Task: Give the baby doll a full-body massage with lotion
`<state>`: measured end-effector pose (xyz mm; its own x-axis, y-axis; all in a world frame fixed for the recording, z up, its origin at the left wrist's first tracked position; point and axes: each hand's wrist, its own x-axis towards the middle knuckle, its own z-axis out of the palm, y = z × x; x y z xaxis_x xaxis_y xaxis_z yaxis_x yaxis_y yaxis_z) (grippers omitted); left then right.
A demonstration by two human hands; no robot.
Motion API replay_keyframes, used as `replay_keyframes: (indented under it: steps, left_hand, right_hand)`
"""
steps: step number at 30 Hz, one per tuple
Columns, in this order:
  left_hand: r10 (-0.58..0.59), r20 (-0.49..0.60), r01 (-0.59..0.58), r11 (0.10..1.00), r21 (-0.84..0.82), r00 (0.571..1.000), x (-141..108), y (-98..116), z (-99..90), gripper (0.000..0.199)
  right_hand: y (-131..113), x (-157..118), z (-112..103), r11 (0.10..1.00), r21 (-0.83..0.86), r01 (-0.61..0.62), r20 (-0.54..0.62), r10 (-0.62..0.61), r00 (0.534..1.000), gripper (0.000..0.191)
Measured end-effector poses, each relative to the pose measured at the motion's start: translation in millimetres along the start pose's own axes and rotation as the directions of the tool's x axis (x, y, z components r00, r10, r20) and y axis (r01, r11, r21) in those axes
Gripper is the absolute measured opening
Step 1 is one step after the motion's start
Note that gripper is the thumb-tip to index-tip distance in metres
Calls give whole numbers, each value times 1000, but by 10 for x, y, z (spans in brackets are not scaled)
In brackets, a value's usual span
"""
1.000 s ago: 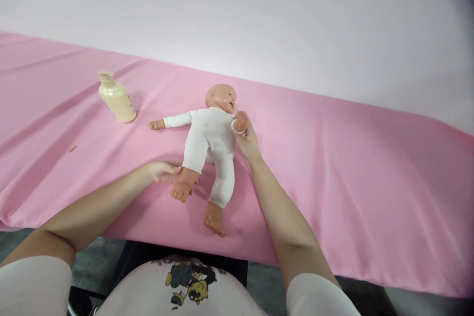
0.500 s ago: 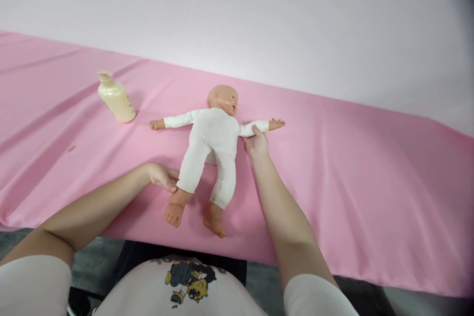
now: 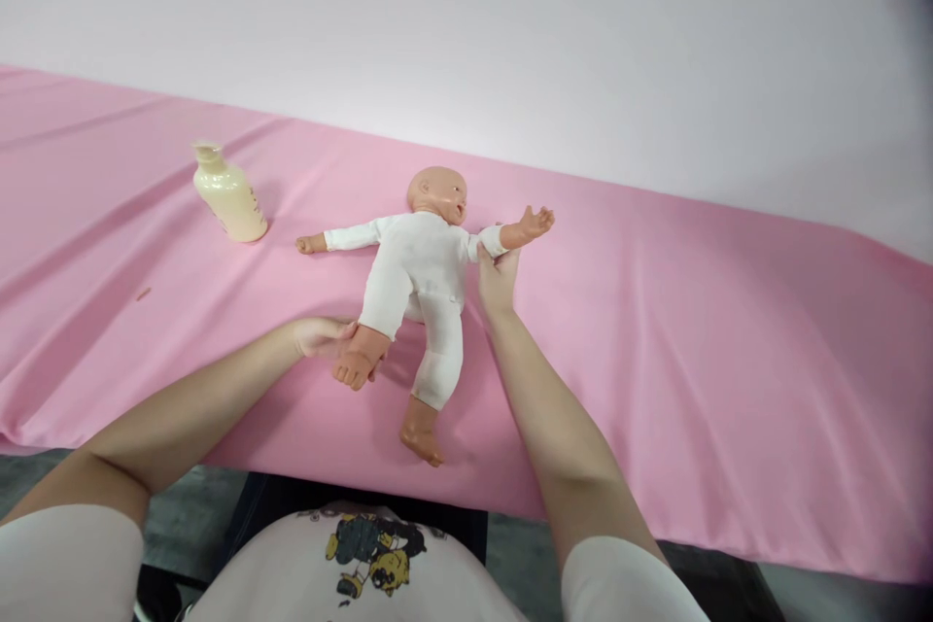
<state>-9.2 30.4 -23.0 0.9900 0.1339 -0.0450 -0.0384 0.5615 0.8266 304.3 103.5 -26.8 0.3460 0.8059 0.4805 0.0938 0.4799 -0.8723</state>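
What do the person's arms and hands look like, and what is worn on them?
Both arms are bare from the short sleeves down. The left sleeve and the right sleeve are white and belong to a white T-shirt with a cartoon print on the front. The left hand and the right hand wear no gloves; no rings, watch or bracelets are visible.

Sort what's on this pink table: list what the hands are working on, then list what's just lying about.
In hand:
- doll, lying face up
- left hand, holding the doll's foot
- right hand, gripping the doll's arm, lifted off the cloth

Lying about:
- cream bottle, upright, apart from the doll
- pink cloth, covering the table
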Motion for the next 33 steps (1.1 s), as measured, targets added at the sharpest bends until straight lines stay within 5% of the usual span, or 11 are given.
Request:
replay_keyframes:
  steps: [3,7,11,17,21,23,29,33]
  left_hand:
    - [53,-75,-57,997,-49,996,27,-18,-8,65]
    - [98,-134,-109,992,-71,986,52,-33,14,62]
    - [137,-200,-155,985,-78,970,87,-57,14,61]
    - [171,-309,-202,977,-70,936,135,-72,-13,65]
    - [145,-313,-170,984,-52,939,124,-38,10,62]
    - [131,-278,-148,988,-41,952,110,-29,27,61]
    - [-14,-91,20,997,74,996,38,27,113,58]
    - [-201,36,189,957,219,979,-25,111,138,53]
  right_hand:
    - [-82,-44,42,993,-90,77,96,-69,993,57]
    - [-93,-96,55,962,-188,197,216,-155,964,42]
    - [-66,-102,46,873,-302,382,361,-267,894,33]
    - [-73,-117,81,714,-403,573,597,-269,756,40]
    - [-82,-153,117,644,-397,653,639,-316,701,42]
    - [-86,-152,116,678,-383,628,605,-329,725,40]
    - [-55,-44,36,954,-206,217,259,-161,952,52]
    - [75,96,-76,999,9,32,33,-32,999,74]
